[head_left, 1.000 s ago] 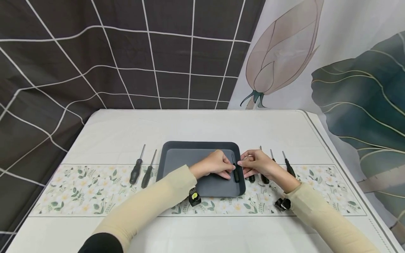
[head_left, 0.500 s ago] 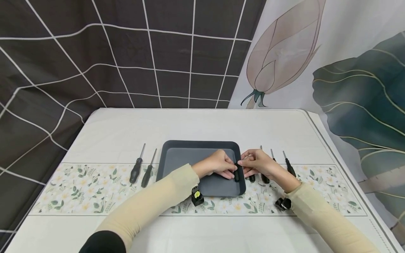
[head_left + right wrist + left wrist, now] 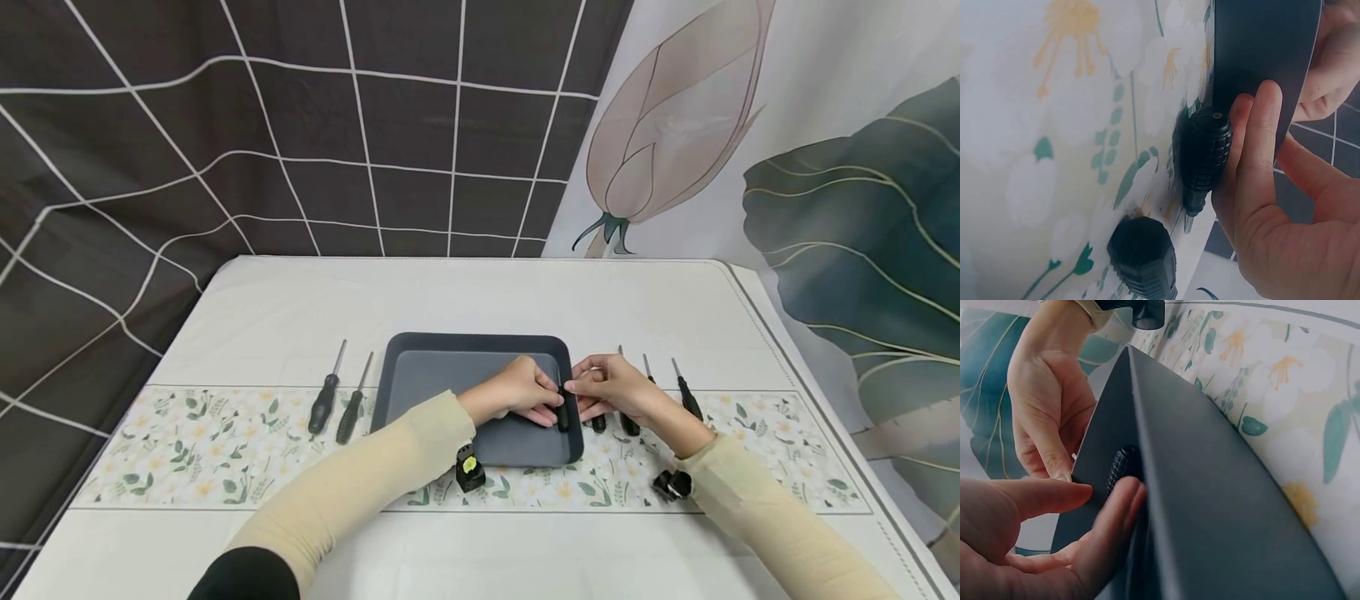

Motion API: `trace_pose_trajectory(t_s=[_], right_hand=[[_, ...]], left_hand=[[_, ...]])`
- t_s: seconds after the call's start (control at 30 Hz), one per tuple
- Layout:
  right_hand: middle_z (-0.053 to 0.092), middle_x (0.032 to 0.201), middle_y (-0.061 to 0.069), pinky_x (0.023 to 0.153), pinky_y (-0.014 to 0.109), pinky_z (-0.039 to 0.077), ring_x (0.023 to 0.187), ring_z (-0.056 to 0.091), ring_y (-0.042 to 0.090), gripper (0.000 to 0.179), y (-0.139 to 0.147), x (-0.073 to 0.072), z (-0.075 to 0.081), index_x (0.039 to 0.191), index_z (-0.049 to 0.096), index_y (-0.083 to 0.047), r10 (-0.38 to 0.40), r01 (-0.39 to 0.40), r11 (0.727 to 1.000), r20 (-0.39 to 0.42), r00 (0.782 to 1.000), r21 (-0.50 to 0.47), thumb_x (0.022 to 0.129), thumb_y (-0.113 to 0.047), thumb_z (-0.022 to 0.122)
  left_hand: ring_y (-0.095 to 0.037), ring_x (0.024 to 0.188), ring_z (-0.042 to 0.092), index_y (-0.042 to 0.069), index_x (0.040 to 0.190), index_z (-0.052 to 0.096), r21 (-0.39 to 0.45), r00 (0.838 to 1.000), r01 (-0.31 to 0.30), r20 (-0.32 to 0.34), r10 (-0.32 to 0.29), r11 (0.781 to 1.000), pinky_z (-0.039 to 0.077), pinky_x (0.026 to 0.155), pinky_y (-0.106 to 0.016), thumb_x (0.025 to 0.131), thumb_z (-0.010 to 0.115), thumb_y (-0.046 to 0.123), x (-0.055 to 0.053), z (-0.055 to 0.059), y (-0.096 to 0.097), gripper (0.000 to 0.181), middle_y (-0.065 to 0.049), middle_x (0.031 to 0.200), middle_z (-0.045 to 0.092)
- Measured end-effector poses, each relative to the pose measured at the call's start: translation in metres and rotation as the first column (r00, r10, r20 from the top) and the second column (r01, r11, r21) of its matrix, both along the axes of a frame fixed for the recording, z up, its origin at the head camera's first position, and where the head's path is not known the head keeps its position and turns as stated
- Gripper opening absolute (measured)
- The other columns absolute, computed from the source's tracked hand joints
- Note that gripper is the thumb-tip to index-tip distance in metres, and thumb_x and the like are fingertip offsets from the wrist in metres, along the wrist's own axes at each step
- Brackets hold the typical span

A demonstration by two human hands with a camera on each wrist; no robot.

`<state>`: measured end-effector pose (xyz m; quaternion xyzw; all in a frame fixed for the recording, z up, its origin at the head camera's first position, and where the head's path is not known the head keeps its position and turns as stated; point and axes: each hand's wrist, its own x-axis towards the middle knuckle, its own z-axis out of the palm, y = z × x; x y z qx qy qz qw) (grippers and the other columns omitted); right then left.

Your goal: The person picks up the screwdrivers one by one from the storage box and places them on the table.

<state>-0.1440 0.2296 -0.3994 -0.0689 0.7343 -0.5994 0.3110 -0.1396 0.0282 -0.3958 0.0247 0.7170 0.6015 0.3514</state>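
Observation:
Inside the dark grey baking tray (image 3: 450,454), a black-handled screwdriver (image 3: 563,418) lies along the right wall. Its ridged handle (image 3: 1124,461) shows between finger and thumb in the left wrist view; its shaft is hidden. My left hand (image 3: 522,390) reaches over the tray, fingertips at that handle, thumb close on the other side. My right hand (image 3: 611,385) pinches the tray's right rim. In the right wrist view, two fingers (image 3: 1260,134) lie along the tray's outer wall, beside another screwdriver (image 3: 1207,156) on the cloth.
Two screwdrivers (image 3: 322,404) lie left of the tray. Several more, including a screwdriver (image 3: 687,400) at far right, lie right of it, partly behind my right hand. A floral runner (image 3: 225,450) crosses the white table. Grid-patterned and floral curtains hang behind.
My left hand has shifted slightly right, onto the screwdriver in the tray, and its fingers now cover the upper handle and shaft. My right hand has stayed at the rim.

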Motion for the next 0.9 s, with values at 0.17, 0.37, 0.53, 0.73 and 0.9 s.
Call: trace_pose_trajectory(t_s=[0.17, 0.37, 0.53, 0.73, 0.9], right_hand=[[0.064, 0.079, 0.011, 0.069, 0.037, 0.064, 0.065, 0.068, 0.018, 0.032, 0.0002, -0.0001, -0.0008, 0.121, 0.044, 0.016, 0.000, 0.000, 1.000, -0.001, 1.000, -0.001, 0.100, -0.003, 0.059], [0.064, 0.079, 0.011, 0.068, 0.037, 0.064, 0.065, 0.068, 0.018, 0.033, 0.0008, 0.0002, -0.0003, 0.122, 0.044, 0.017, 0.005, -0.005, 1.000, -0.003, 1.000, 0.008, 0.100, -0.003, 0.058], [0.065, 0.081, 0.010, 0.068, 0.035, 0.064, 0.067, 0.069, 0.019, 0.033, 0.0001, 0.0002, 0.0006, 0.122, 0.043, 0.018, 0.011, -0.011, 1.000, 0.002, 1.000, 0.001, 0.100, -0.002, 0.058], [0.065, 0.081, 0.010, 0.068, 0.035, 0.064, 0.069, 0.069, 0.020, 0.033, 0.0007, 0.0000, 0.0003, 0.122, 0.043, 0.018, 0.004, -0.004, 1.000, 0.000, 1.000, 0.010, 0.101, -0.002, 0.058], [0.064, 0.081, 0.009, 0.068, 0.035, 0.064, 0.068, 0.068, 0.020, 0.032, 0.0013, -0.0007, -0.0009, 0.122, 0.044, 0.017, 0.002, -0.002, 1.000, -0.002, 1.000, 0.008, 0.100, -0.003, 0.058]], left_hand=[[-0.039, 0.086, 0.071, -0.018, 0.126, 0.056, 0.013, 1.000, -0.007, 0.009, 0.007, 1.000, 0.063, 0.068, -0.032, 0.094, 0.064, -0.005, 0.0015, 0.0002, 0.0014, 0.035, -0.025, 0.089, 0.071], [-0.033, 0.079, 0.073, -0.016, 0.127, 0.056, 0.015, 0.999, -0.027, 0.023, 0.027, 1.000, 0.063, 0.067, -0.031, 0.094, 0.066, -0.004, 0.0029, -0.0030, 0.0032, 0.037, -0.022, 0.088, 0.070], [-0.030, 0.073, 0.074, -0.015, 0.126, 0.056, 0.029, 0.999, -0.038, 0.034, 0.037, 0.999, 0.063, 0.065, -0.031, 0.093, 0.068, -0.002, 0.0049, -0.0060, 0.0036, 0.038, -0.022, 0.086, 0.071], [-0.032, 0.076, 0.073, -0.015, 0.124, 0.056, 0.031, 0.999, -0.039, 0.029, 0.038, 0.999, 0.063, 0.066, -0.032, 0.092, 0.069, -0.003, 0.0053, -0.0060, 0.0052, 0.037, -0.022, 0.086, 0.072], [-0.028, 0.070, 0.073, -0.013, 0.122, 0.057, 0.036, 0.998, -0.051, 0.042, 0.049, 0.998, 0.063, 0.065, -0.031, 0.091, 0.070, -0.004, 0.0039, -0.0070, 0.0056, 0.035, -0.020, 0.085, 0.071]])
